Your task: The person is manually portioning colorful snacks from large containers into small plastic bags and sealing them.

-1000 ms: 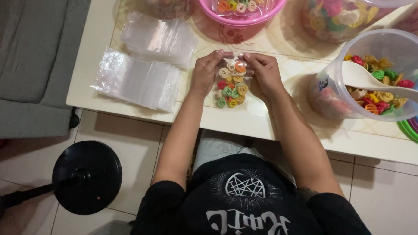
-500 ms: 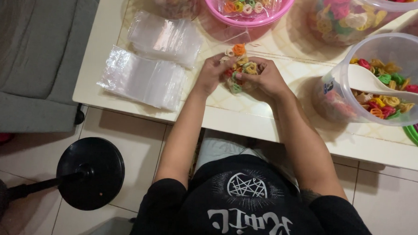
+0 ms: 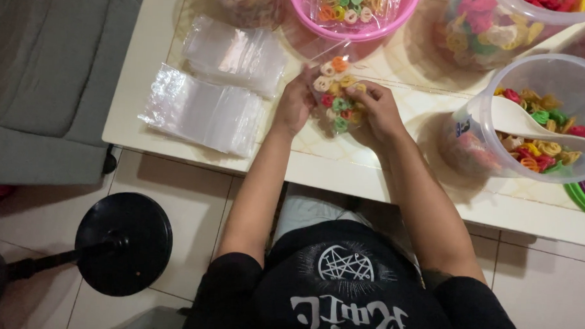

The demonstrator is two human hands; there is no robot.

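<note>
A small clear bag of coloured ring-shaped crackers [image 3: 336, 94] is held just above the cream table [image 3: 363, 170]. My left hand [image 3: 296, 103] grips its left side and my right hand [image 3: 380, 112] grips its right side, fingers curled over the crackers. The bag's open top points away from me, toward a pink bowl [image 3: 381, 28] that holds another filled bag. At the right stands a clear tub [image 3: 571, 77] of loose coloured crackers with a white scoop [image 3: 534, 124] resting in it.
Two stacks of empty clear bags lie on the table's left part, one near the front edge [image 3: 200, 112] and one behind it [image 3: 235, 52]. More clear containers of crackers stand at the back. A black round stand base [image 3: 122, 243] sits on the tiled floor.
The filled bag has been lifted off the table and bunched between both hands, which moved slightly away from me toward the pink bowl.
</note>
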